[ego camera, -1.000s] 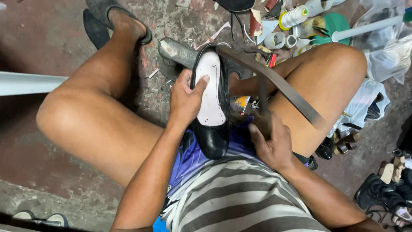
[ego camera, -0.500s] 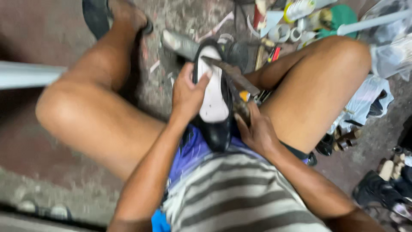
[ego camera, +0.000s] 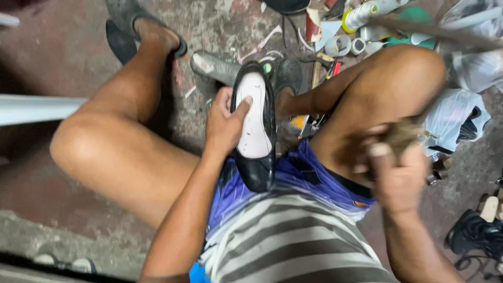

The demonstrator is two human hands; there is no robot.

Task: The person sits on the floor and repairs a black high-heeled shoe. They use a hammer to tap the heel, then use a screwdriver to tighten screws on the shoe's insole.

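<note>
A black leather shoe (ego camera: 258, 173) with a white insole (ego camera: 253, 118) rests sole-side on my lap between my thighs. My left hand (ego camera: 224, 123) grips its left edge, thumb lying across the insole. My right hand (ego camera: 395, 167), blurred with motion, is raised over my right thigh, away from the shoe. It is closed on the handle of a long flat tool (ego camera: 440, 32) whose blurred shaft reaches toward the upper right.
Glue tubes, tape rolls (ego camera: 338, 46) and small tools litter the concrete floor beyond my knees. A white plastic bag (ego camera: 453, 123) lies at right, dark shoes (ego camera: 474, 233) at lower right. A pale bar (ego camera: 36, 108) crosses at left. My sandalled foot (ego camera: 141, 23) is at top.
My right hand has lifted off the shoe and swung out to the right with the long tool. The left hand stays on the shoe.
</note>
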